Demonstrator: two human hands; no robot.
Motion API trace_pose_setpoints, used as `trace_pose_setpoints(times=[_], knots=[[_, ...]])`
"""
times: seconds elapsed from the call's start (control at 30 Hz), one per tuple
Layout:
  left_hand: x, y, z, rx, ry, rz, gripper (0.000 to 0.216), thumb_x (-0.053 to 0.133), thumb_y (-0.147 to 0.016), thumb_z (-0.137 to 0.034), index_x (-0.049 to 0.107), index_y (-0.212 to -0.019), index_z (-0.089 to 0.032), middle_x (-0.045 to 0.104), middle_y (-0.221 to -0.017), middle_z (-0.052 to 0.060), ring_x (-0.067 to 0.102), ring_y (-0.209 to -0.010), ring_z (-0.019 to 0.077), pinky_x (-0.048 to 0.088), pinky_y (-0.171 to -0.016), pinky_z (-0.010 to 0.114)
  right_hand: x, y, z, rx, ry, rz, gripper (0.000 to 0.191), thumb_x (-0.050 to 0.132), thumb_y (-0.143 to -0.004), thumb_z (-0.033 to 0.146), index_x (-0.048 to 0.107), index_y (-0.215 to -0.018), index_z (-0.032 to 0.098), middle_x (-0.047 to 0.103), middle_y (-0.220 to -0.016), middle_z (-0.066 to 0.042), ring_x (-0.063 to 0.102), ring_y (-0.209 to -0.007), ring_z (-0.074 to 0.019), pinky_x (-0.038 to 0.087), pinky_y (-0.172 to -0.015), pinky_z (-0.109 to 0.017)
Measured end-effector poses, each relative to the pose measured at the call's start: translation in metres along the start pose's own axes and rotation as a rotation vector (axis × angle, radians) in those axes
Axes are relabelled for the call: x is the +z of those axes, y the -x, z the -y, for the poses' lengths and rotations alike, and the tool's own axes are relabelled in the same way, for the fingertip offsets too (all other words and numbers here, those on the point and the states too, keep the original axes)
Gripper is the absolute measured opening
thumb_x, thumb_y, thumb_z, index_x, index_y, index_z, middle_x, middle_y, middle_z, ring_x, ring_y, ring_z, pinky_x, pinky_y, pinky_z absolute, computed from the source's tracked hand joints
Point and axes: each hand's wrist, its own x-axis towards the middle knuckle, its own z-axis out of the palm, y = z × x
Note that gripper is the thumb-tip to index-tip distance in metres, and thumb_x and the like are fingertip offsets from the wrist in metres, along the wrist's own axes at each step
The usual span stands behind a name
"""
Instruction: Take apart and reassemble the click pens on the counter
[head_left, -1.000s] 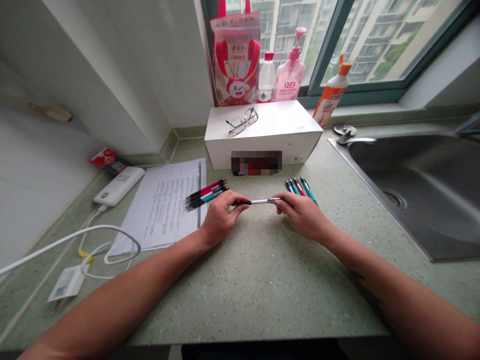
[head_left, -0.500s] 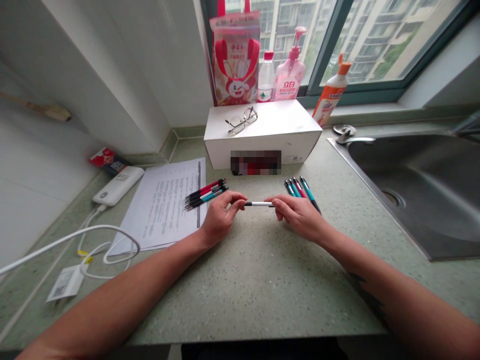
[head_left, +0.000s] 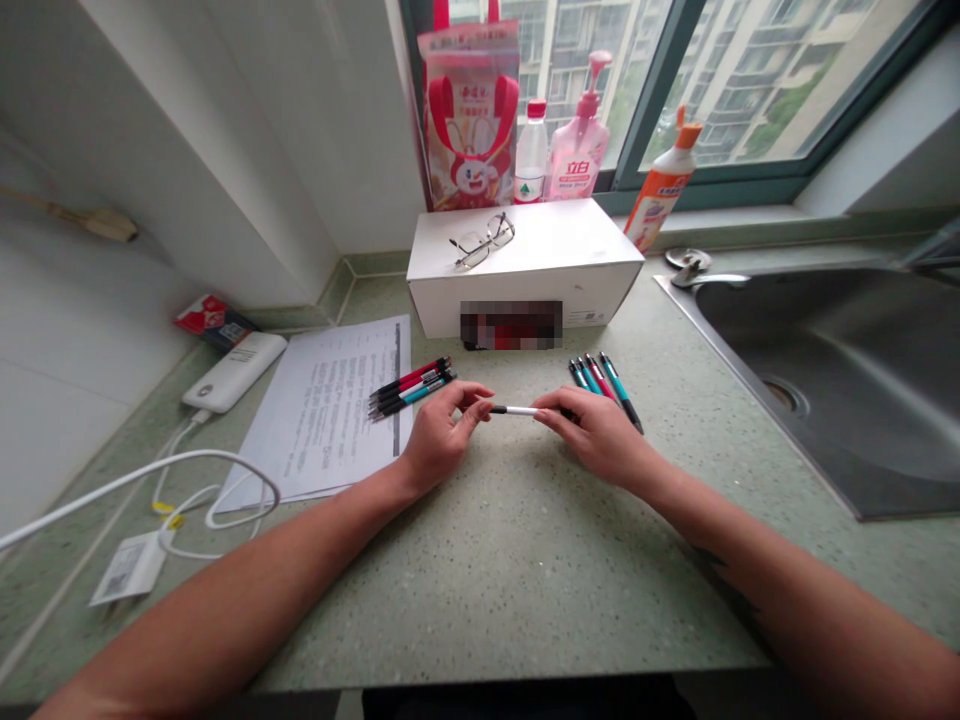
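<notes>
Between my two hands a white pen (head_left: 517,410) with black end parts lies level above the counter. My left hand (head_left: 444,428) pinches its left end between thumb and fingertips. At the other end, my right hand (head_left: 589,425) grips the pen, and its fingers cover that part. Just behind my left hand, several pens (head_left: 412,388) in red, white, blue and black rest on the printed sheets. Several more pens (head_left: 602,378), blue and red, lie on the counter beyond my right hand.
Printed paper (head_left: 322,410) lies at left, near a white power bank (head_left: 234,372), a cable and a charger (head_left: 133,570). A white box (head_left: 525,255) with eyeglasses (head_left: 484,240) on top stands at the back. Bottles line the window; a steel sink (head_left: 840,400) is at right.
My right hand has shifted slightly along the pen to the left, its fingers now closed nearer the pen's middle. My left hand keeps its pinch almost unmoved.
</notes>
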Motion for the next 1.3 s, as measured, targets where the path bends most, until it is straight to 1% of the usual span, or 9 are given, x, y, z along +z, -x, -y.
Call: trace_pose_setpoints(times=[0.17, 0.27, 0.5, 0.67, 0.8, 0.93, 1.07, 1.13, 1.3], knots=[[0.0012, 0.0019, 0.0013, -0.074, 0.072, 0.032, 0.026, 0.055, -0.1, -0.041, 0.066, -0.1, -0.017, 0.06, -0.059, -0.004, 0.057, -0.054, 0.0108, 0.045, -0.059, 0.023, 0.0019, 0.001, 0.0004, 0.017, 0.02, 0.04, 0.022, 0.058, -0.098, 0.036, 0.069, -0.112, 0.022, 0.07, -0.093, -0.006, 0.063, -0.079, -0.0181, 0.048, -0.071, -0.032], [0.0022, 0.0026, 0.0027, -0.094, 0.091, 0.045, 0.029, 0.055, -0.099, -0.043, 0.066, -0.097, -0.016, 0.057, -0.055, -0.005, 0.052, -0.05, 0.0098, 0.042, -0.055, 0.022, 0.0021, 0.0013, 0.0013, 0.014, 0.04, 0.081, 0.024, 0.052, -0.101, 0.035, 0.071, -0.105, 0.022, 0.069, -0.086, -0.005, 0.062, -0.078, -0.0182, 0.047, -0.071, -0.032], [0.0022, 0.0032, 0.0009, -0.1, 0.076, 0.069, 0.032, 0.054, -0.1, -0.045, 0.067, -0.094, -0.016, 0.056, -0.051, -0.005, 0.049, -0.046, 0.0092, 0.039, -0.051, 0.022, 0.0019, 0.0025, 0.0003, -0.113, 0.102, -0.03, 0.009, 0.061, -0.096, 0.027, 0.066, -0.099, 0.021, 0.066, -0.099, -0.007, 0.061, -0.088, -0.0195, 0.048, -0.077, -0.033], [0.0013, 0.0028, 0.0003, -0.08, 0.092, 0.066, 0.033, 0.053, -0.1, -0.047, 0.067, -0.095, -0.017, 0.058, -0.054, -0.004, 0.052, -0.048, 0.0097, 0.042, -0.054, 0.023, 0.0036, 0.0038, 0.0022, -0.052, 0.153, 0.034, 0.023, 0.056, -0.1, 0.035, 0.067, -0.116, 0.023, 0.07, -0.095, -0.006, 0.064, -0.084, -0.02, 0.049, -0.074, -0.034], [0.0021, 0.0037, 0.0011, -0.079, 0.065, 0.075, 0.033, 0.053, -0.1, -0.046, 0.067, -0.094, -0.017, 0.058, -0.053, -0.004, 0.05, -0.047, 0.0096, 0.041, -0.053, 0.023, 0.0016, 0.0024, 0.0035, -0.105, 0.189, -0.011, 0.025, 0.05, -0.103, 0.036, 0.071, -0.1, 0.023, 0.068, -0.091, -0.006, 0.064, -0.086, -0.021, 0.049, -0.075, -0.035], [0.0021, 0.0033, 0.0004, -0.029, -0.027, 0.097, 0.029, 0.053, -0.101, -0.041, 0.068, -0.095, -0.017, 0.061, -0.056, -0.004, 0.054, -0.05, 0.0105, 0.044, -0.056, 0.024, -0.0007, 0.0013, 0.0031, -0.208, 0.184, -0.104, 0.016, 0.055, -0.1, 0.03, 0.068, -0.103, 0.022, 0.068, -0.099, -0.008, 0.063, -0.094, -0.0227, 0.05, -0.083, -0.038], [0.0013, 0.0012, -0.0016, 0.139, -0.146, 0.112, 0.023, 0.061, -0.098, -0.038, 0.07, -0.103, -0.018, 0.073, -0.082, 0.004, 0.067, -0.076, 0.0167, 0.051, -0.074, 0.03, 0.0003, 0.0027, 0.0013, -0.164, 0.186, -0.101, 0.012, 0.056, -0.099, 0.027, 0.066, -0.102, 0.02, 0.069, -0.099, -0.008, 0.064, -0.09, -0.022, 0.05, -0.08, -0.037], [0.0013, 0.0008, -0.0023, 0.212, -0.182, 0.119, 0.023, 0.064, -0.096, -0.036, 0.07, -0.107, -0.018, 0.074, -0.093, 0.007, 0.067, -0.083, 0.019, 0.053, -0.078, 0.033, 0.0019, 0.0038, 0.0011, -0.133, 0.173, -0.071, 0.014, 0.056, -0.099, 0.028, 0.065, -0.106, 0.02, 0.069, -0.099, -0.008, 0.064, -0.086, -0.0209, 0.051, -0.077, -0.036], [0.0018, 0.0017, -0.0051, 0.252, -0.24, 0.167, 0.02, 0.059, -0.098, -0.026, 0.072, -0.112, -0.019, 0.075, -0.091, 0.007, 0.065, -0.079, 0.0188, 0.052, -0.076, 0.034, 0.0043, 0.0044, 0.0031, -0.129, 0.24, -0.019, 0.028, 0.048, -0.104, 0.036, 0.069, -0.116, 0.022, 0.068, -0.1, -0.009, 0.065, -0.091, -0.0222, 0.05, -0.079, -0.037]])
